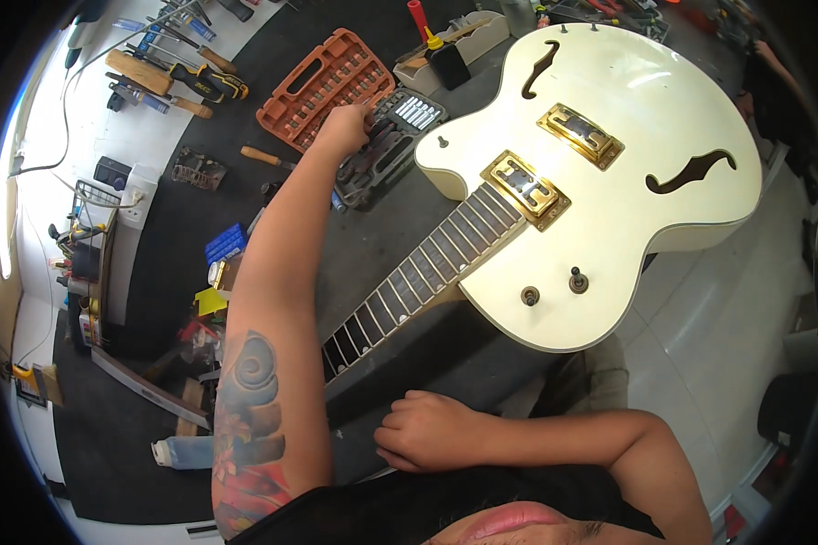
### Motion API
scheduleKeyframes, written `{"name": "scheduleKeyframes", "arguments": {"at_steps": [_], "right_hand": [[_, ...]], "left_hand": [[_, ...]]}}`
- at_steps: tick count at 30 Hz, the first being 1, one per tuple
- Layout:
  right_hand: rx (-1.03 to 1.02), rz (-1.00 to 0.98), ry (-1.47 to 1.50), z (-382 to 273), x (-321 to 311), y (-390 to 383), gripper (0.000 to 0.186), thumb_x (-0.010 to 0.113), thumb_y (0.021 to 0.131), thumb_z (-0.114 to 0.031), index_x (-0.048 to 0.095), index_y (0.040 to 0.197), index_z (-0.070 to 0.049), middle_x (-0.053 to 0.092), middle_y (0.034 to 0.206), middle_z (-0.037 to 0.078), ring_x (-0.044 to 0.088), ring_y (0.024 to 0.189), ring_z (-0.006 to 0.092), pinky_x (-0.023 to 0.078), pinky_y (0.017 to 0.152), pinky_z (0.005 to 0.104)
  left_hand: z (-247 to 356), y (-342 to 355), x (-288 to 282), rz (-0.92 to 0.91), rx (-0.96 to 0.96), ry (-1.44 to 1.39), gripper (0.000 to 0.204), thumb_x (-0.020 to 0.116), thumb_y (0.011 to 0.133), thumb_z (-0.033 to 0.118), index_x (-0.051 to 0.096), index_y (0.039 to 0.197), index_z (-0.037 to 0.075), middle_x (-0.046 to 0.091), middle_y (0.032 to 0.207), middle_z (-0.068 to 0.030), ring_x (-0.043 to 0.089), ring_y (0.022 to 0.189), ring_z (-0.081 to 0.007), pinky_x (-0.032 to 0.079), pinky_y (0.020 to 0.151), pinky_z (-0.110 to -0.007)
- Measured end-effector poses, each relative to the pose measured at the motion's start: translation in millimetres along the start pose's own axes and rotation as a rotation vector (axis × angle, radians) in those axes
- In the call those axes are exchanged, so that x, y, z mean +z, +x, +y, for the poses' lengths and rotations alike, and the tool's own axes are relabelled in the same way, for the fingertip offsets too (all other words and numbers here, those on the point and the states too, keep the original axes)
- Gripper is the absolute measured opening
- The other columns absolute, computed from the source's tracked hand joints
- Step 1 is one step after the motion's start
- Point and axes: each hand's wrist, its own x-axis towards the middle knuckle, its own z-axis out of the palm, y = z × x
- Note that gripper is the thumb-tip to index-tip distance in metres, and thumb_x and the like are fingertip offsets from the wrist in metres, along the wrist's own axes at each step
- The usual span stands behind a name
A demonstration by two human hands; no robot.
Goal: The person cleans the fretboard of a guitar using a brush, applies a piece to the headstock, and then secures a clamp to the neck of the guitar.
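My left hand (pixel 344 132) reaches far over the bench to an orange socket case (pixel 314 84) and the dark grey tool case (pixel 391 154) beside it. Its fingertips are mostly hidden, so whether it holds anything I cannot tell. Close to my body, my right hand (pixel 430 431) is curled closed. Its palm is out of sight and nothing sticks out of it. Between my arms runs the fretted neck (pixel 418 277) of a cream hollow-body guitar (pixel 645 100). The guitar has gold pickups (pixel 525 189), f-shaped holes and no strings that I can see.
A black bottle with a yellow nozzle (pixel 445 62) stands by a parts tray (pixel 477 41) at the back. Screwdrivers and a yellow-black tool (pixel 209 84) hang at the upper left. A blue block (pixel 225 243) and a pale blue bottle (pixel 184 452) lie left of my left arm.
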Motion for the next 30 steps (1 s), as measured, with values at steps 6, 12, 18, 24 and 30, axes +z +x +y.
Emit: {"name": "scheduleKeyframes", "arguments": {"at_steps": [6,12,18,24,30], "right_hand": [[-0.006,0.017,0.012,2.8,-1.3,0.2,0.024,0.076,0.092,-0.027,0.064,0.078,-0.012,0.062,0.071,0.003,0.064,0.073,0.0246,0.050,0.071,0.0383],[-0.005,0.004,0.020,0.3,-2.2,-0.8,0.023,0.076,0.092,-0.026,0.064,0.078,-0.012,0.062,0.072,0.003,0.064,0.074,0.0241,0.050,0.071,0.0378],[0.002,-0.005,0.062,-0.5,-0.6,-0.8,0.023,0.077,0.091,-0.025,0.064,0.076,-0.012,0.062,0.072,0.003,0.063,0.073,0.0237,0.049,0.071,0.0378],[0.005,-0.014,0.035,-3.9,-2.5,2.6,0.023,0.077,0.090,-0.025,0.064,0.077,-0.011,0.062,0.073,0.003,0.063,0.073,0.0241,0.049,0.071,0.0377],[-0.006,0.023,-0.030,-7.1,4.8,3.7,0.023,0.078,0.089,-0.022,0.062,0.077,-0.011,0.061,0.073,0.004,0.062,0.073,0.0251,0.050,0.071,0.0391]], "left_hand": [[-0.7,0.5,1.7,-0.054,0.040,0.257,0.026,0.072,0.083,-0.003,0.083,0.103,0.010,0.079,0.109,-0.0186,0.075,0.105,-0.0368,0.060,0.090,-0.046],[-10.3,-13.1,-0.1,-0.007,0.007,0.175,0.020,0.072,0.080,0.002,0.082,0.096,0.008,0.079,0.101,-0.0168,0.075,0.098,-0.0368,0.059,0.089,-0.045],[-13.1,-17.3,7.3,0.013,-0.017,0.229,0.020,0.071,0.081,0.002,0.082,0.095,0.009,0.078,0.100,-0.0182,0.075,0.097,-0.0389,0.059,0.089,-0.046],[10.7,-18.4,16.0,0.074,-0.099,0.378,0.019,0.070,0.085,0.007,0.081,0.099,0.002,0.077,0.105,-0.0247,0.075,0.103,-0.0426,0.060,0.092,-0.051],[13.4,-49.5,-15.1,-0.049,-0.127,0.247,0.022,0.072,0.087,0.005,0.081,0.106,-0.001,0.078,0.110,-0.0264,0.076,0.106,-0.0414,0.062,0.091,-0.049]]}}
